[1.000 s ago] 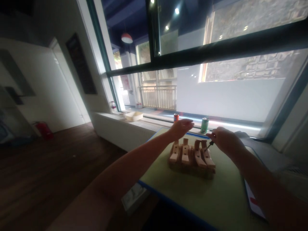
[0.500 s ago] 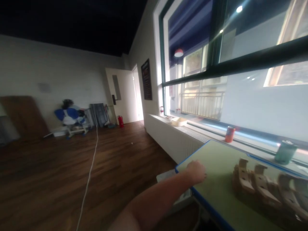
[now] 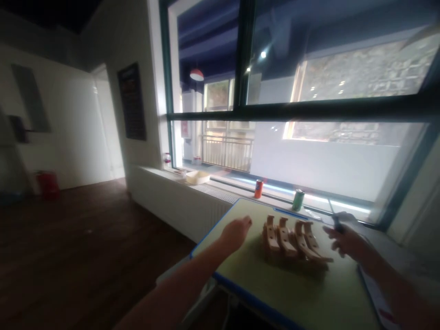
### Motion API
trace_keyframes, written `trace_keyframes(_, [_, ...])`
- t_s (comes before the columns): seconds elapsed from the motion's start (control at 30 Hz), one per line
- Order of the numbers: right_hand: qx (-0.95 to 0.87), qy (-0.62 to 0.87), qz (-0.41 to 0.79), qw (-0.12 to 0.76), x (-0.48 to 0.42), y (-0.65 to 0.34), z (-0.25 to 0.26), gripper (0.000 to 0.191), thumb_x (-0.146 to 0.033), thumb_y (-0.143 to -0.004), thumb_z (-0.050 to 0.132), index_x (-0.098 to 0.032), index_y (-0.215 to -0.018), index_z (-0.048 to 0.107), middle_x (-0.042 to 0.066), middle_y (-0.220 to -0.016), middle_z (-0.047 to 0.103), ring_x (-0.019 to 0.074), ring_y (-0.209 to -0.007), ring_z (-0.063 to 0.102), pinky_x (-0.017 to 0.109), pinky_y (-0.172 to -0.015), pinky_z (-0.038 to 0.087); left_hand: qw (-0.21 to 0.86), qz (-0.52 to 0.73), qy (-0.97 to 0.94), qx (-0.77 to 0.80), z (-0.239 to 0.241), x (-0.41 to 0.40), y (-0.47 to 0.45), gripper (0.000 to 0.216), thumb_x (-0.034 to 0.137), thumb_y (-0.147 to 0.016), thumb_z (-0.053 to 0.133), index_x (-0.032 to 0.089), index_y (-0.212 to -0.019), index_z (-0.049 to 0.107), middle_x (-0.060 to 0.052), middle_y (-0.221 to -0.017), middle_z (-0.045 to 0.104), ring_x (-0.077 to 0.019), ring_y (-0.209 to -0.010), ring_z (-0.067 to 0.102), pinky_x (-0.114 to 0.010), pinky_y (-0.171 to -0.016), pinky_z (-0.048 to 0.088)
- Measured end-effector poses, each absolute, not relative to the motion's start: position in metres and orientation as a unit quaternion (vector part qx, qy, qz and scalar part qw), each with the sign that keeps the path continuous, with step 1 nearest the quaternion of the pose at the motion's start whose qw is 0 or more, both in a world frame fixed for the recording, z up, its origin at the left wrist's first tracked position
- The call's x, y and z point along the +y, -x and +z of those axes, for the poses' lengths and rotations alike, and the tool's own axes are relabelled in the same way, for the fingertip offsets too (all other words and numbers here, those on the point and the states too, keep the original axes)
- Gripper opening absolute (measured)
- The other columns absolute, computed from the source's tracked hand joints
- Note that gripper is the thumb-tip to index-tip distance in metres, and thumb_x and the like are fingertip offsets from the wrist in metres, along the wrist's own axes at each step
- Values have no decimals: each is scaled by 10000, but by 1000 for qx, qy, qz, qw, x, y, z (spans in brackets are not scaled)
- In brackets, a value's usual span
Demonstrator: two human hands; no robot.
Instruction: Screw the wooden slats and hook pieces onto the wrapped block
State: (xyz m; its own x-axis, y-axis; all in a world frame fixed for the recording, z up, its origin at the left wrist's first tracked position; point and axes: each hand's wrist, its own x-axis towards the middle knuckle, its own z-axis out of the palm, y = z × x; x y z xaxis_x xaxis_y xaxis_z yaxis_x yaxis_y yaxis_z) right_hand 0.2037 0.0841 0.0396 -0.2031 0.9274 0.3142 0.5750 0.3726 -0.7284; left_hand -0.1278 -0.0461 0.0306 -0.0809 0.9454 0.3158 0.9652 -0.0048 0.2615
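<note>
My left hand [image 3: 236, 233] is over the left part of the pale green table, its fingers pressed together. Anything inside them is too small or blurred to make out. At the right, my right hand [image 3: 349, 240] grips a screwdriver [image 3: 337, 222] by its dark handle, the thin shaft pointing up. Some of its fingers are spread. Between both hands stands a row of several curved wooden pieces [image 3: 285, 240] with holes and hooked upper ends. Neither hand touches them.
The table [image 3: 247, 284] has a blue edge. Behind it, a red can [image 3: 258, 189] and a green can [image 3: 298, 200] stand on the windowsill. Further left are a pale tray [image 3: 197, 177] and a radiator cover [image 3: 165, 201]. A red fire extinguisher [image 3: 47, 184] stands by the door.
My view has swung to the right, bringing my right hand with the screwdriver and the whole row of wooden pieces into sight. My left hand stays closed near the table's left side.
</note>
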Motion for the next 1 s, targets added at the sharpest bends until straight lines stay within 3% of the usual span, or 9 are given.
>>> trace_keyframes(0.07, [-699,516,326,373,70,-198,28,270,-485,-707,561,-227,-739,488,72,-627,622,227,-521,609,360,-445,483,-7,-294,722,-626,52,-31,109,277,290,-895,402,185,-1024,624,-62,-922,663,-158,-819,587,-264,-752,439])
trace_keyframes(0.17, [-695,532,317,366,64,-195,14,301,-466,-681,599,-203,-792,504,53,-749,645,222,-645,623,362,-573,497,-101,-354,787,-495,74,0,76,214,311,-831,522,179,-896,678,-29,-849,666,-117,-699,562,-222,-664,439])
trace_keyframes(0.3, [-708,525,321,347,64,-197,7,302,-460,-697,590,-181,-800,542,25,-748,630,198,-693,601,323,-629,460,-156,-334,834,-412,79,42,38,200,281,-799,563,161,-890,694,-28,-808,667,-102,-674,561,-200,-634,437])
trace_keyframes(0.43, [-682,536,358,346,64,-198,3,262,-419,-686,614,-176,-744,535,-6,-665,573,149,-606,533,286,-574,422,-207,-275,874,-343,72,72,17,200,245,-792,569,157,-926,689,-27,-801,676,-104,-682,581,-193,-623,436])
trace_keyframes(0.73, [-580,478,568,334,47,-193,9,215,-307,-730,627,-187,-827,476,-27,-690,569,142,-615,600,293,-586,495,-160,-150,933,-285,66,99,6,95,199,-761,589,176,-825,655,18,-702,634,-89,-601,553,-191,-583,402])
trace_keyframes(1.0, [-562,494,579,323,56,-200,11,191,-330,-777,589,-189,-874,502,3,-629,609,167,-543,616,316,-507,522,-113,-170,941,-270,83,96,-3,166,220,-821,543,157,-894,678,-27,-797,656,-96,-671,572,-203,-617,440])
